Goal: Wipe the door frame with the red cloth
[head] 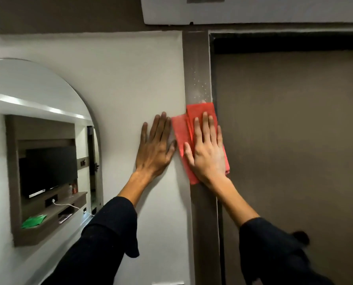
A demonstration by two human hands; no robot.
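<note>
Right hand [207, 153], open and flat, presses the red cloth [183, 136] against the door frame [196, 68] for wiping contact, while the open left hand [156, 149] braces on the wall [109, 79], apparently for balance.

Both arms raised, left hand [155, 147] and right hand [207, 153] flat (fingers [205, 124] spread).
</note>
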